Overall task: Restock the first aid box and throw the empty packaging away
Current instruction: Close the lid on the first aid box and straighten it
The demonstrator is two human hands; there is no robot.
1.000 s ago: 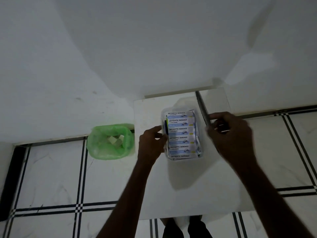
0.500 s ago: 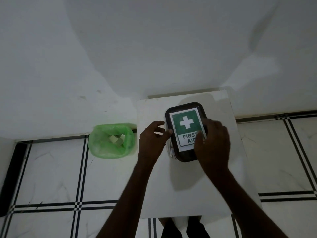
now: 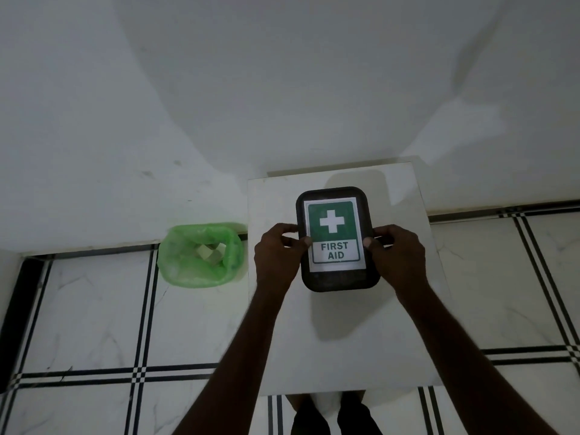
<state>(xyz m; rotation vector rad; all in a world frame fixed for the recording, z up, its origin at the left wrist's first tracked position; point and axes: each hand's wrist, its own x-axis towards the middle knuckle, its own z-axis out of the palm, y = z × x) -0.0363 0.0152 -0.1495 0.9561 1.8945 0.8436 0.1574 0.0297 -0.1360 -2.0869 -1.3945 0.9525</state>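
First aid box (image 3: 337,238) lay on a white table (image 3: 345,340) that stood against the wall, its dark lid (image 3: 339,279) on and the green cross label facing up. On the tiled floor just left of the table sat a green-lined bin (image 3: 201,255) with pale scraps inside. The left hand (image 3: 277,254) and right hand (image 3: 397,255) clasped the box's opposite long edges, thumbs on the lid. Restocking looked finished, with the closing step in hand; next the lid would probably need pressing evenly along its rim until seated.
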